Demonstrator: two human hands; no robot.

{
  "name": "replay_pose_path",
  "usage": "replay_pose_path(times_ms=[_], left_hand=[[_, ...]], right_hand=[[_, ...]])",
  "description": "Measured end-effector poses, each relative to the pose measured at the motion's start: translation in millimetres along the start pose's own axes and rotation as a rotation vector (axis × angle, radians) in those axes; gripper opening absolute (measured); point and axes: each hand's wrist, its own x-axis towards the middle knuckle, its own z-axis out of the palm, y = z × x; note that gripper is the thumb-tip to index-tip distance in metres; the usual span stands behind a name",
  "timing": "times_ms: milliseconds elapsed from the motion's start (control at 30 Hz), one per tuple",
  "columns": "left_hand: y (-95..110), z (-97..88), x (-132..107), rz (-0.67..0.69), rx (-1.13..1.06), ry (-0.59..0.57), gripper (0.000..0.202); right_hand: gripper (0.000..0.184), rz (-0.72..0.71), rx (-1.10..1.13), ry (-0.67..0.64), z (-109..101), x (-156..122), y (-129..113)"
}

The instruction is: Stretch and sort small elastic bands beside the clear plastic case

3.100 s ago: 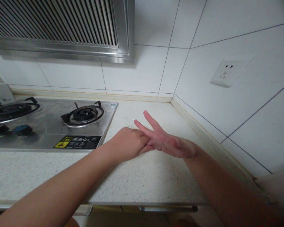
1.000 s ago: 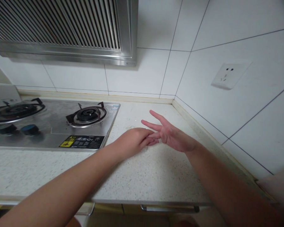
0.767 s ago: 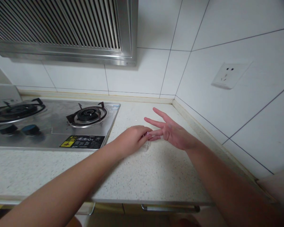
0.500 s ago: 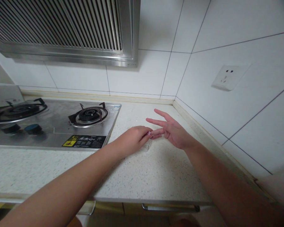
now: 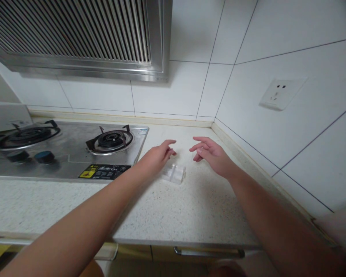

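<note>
My left hand (image 5: 160, 154) hovers over the worktop with thumb and fingers apart, and nothing shows in it. Just below its fingers lies a small clear plastic case (image 5: 174, 174), see-through with a pale band across it; part of its left side is hidden by my left wrist. Facing it from the right, my right hand (image 5: 210, 154) is open, its fingers loosely bent and spread. A gap separates the two hands, and neither visibly grips anything.
A steel gas hob (image 5: 72, 165) with two burners sits in the speckled worktop (image 5: 190, 219) to the left. Above hangs a range hood (image 5: 152, 73). A wall socket (image 5: 281, 94) is on the right-hand tiles. Drawer handles (image 5: 209, 252) stick out below the front edge.
My left hand has let go of a finger of my right hand and drawn back left. Both hands are now apart, and the clear case shows more fully.
</note>
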Motion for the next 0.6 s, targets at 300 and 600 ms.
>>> replay_pose_path(times_ms=[300, 600], left_hand=[[-43.1, -12.1, 10.7, -0.211, -0.012, 0.136, 0.018], [-61.5, -2.8, 13.7, -0.267, -0.071, 0.158, 0.015]], right_hand=[[0.051, 0.016, -0.166, 0.005, -14.9, 0.7, 10.8], [0.045, 0.046, -0.285, -0.028, -23.0, 1.2, 20.2]])
